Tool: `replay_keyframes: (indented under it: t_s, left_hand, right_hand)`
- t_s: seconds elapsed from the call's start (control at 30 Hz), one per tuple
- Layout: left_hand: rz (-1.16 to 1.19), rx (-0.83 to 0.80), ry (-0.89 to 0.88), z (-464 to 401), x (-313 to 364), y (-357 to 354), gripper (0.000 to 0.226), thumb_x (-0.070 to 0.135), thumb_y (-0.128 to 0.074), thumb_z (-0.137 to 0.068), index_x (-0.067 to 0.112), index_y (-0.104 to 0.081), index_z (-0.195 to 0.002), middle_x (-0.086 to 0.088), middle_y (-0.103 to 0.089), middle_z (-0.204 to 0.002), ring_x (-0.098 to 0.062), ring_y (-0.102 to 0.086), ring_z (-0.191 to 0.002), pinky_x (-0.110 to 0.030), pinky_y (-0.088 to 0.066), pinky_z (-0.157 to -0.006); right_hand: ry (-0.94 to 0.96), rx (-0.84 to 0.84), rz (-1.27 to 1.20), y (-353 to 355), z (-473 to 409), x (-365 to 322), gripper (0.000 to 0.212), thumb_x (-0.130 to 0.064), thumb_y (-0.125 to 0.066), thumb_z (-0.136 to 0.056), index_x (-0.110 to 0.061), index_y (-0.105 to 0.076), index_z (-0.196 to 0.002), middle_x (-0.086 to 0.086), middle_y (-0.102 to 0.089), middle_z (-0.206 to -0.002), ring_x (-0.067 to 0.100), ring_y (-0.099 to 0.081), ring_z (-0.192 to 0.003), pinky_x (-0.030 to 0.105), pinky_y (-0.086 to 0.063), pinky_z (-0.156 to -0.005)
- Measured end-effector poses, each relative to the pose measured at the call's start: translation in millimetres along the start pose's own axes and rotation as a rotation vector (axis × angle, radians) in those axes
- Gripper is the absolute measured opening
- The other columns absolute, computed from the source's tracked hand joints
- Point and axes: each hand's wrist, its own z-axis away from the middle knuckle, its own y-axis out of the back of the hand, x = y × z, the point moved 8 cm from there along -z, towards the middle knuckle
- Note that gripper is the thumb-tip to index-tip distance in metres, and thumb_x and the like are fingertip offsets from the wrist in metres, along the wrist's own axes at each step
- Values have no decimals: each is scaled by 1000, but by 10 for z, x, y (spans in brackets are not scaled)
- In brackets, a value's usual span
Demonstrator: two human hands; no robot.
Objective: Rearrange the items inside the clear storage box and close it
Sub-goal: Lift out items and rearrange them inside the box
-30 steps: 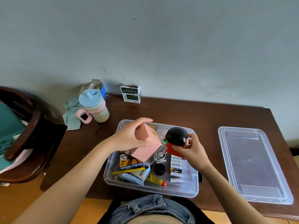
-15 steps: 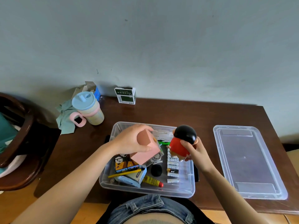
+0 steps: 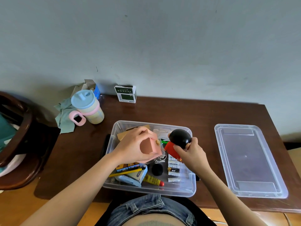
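Gripping a pink rectangular block (image 3: pixel 150 148), your left hand (image 3: pixel 130 148) hovers over the clear plastic box (image 3: pixel 114 160); your right hand (image 3: pixel 193 154) clasps a black-headed, red-bodied figurine (image 3: pixel 176 142).

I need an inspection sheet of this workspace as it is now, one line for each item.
Surface: dark wooden table, against a pale wall.
Job's things: clear box open, holding batteries, a yellow tube, a pencil and small cartons; lid lies flat to its right.
Clutter: lidded cup, green cloth, green carton.
Hands: left hand grips a pink block; right hand holds a toy figure; both above the box.
Cables: nothing seen.
Surroundings: wooden chair at the left.
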Motion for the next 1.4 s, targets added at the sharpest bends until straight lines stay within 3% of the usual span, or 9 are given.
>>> replay_keyframes:
  t_s: [0.2, 0.3, 0.43, 0.53, 0.73, 0.9, 1.07, 1.2, 1.4]
  left_hand:
    - [22, -41, 17, 101, -88, 81, 53, 60, -71, -65, 35, -61, -111, 15, -46, -124, -6, -42, -115, -21, -42, -87]
    - [150, 32, 75, 124, -104, 192, 43, 58, -69, -63, 48, -56, -103, 25, -43, -117, 3, -41, -113, -17, -38, -87]
    - [388, 190, 138, 66, -82, 315, 37, 46, -71, -66, 41, -57, -100, 10, -54, -112, -3, -50, -109, -19, -43, -88]
    - [495, 228, 160, -30, -22, 245, 38, 48, -69, -69, 35, -58, -104, 2, -56, -115, -5, -52, -110, -8, -40, -85]
    - [397, 63, 173, -127, -25, -212, 46, 37, -77, -74, 37, -51, -112, 1, -49, -117, -9, -47, -109, -17, -39, -89]
    - [288, 9, 163, -139, -58, -310, 50, 37, -78, -73, 38, -50, -114, 8, -43, -117, -5, -44, -105, -3, -34, -81]
    - [-25, -22, 49, -216, 90, -241, 56, 61, -65, -68, 32, -55, -115, 7, -43, -122, -11, -47, -104, -19, -47, -76]
    - [-185, -37, -15, -133, 94, -377, 59, 55, -70, -72, 28, -52, -121, 3, -38, -136, -16, -42, -119, -29, -51, -83]
    - [-127, -63, 36, -64, -30, -458, 64, 57, -68, -75, 29, -48, -129, 6, -30, -143, -15, -36, -128, -33, -51, -92]
  right_hand:
    - [-311, -164, -507, -316, 7, 58, 40, -35, -66, -86, -11, -41, -106, 10, -57, -102, 27, -65, -89, 42, -59, -69]
    - [-293, -114, -742, -353, 78, 38, 31, -27, -66, -87, -13, -40, -99, 14, -56, -102, 27, -66, -87, 30, -56, -52]
    - [-170, 44, -831, -108, 63, 19, 24, -31, -64, -87, -23, -45, -100, 11, -59, -102, 24, -66, -89, 36, -59, -67]
    - [-152, 53, -894, 38, -8, -21, 27, -31, -61, -89, -19, -45, -108, 8, -60, -98, 20, -65, -80, 28, -58, -59]
    - [-117, 124, -899, 203, -59, 51, 27, -29, -61, -90, -18, -44, -109, 6, -60, -97, 20, -66, -82, 23, -55, -55]
    - [-58, 142, -811, 205, -52, 74, 23, -32, -62, -89, -30, -44, -102, -2, -57, -103, 19, -63, -94, 27, -56, -66]
    - [31, 160, -774, 202, -28, -11, 21, -30, -64, -88, -32, -45, -97, -4, -56, -100, 20, -61, -96, 29, -56, -69]
    - [45, 124, -753, 140, -5, -10, 22, -28, -64, -88, -33, -44, -98, -4, -55, -103, 18, -60, -96, 33, -56, -74]
    - [73, 97, -708, 80, 78, 3, 24, -28, -64, -87, -34, -44, -99, -9, -54, -101, 11, -59, -90, 16, -51, -55]
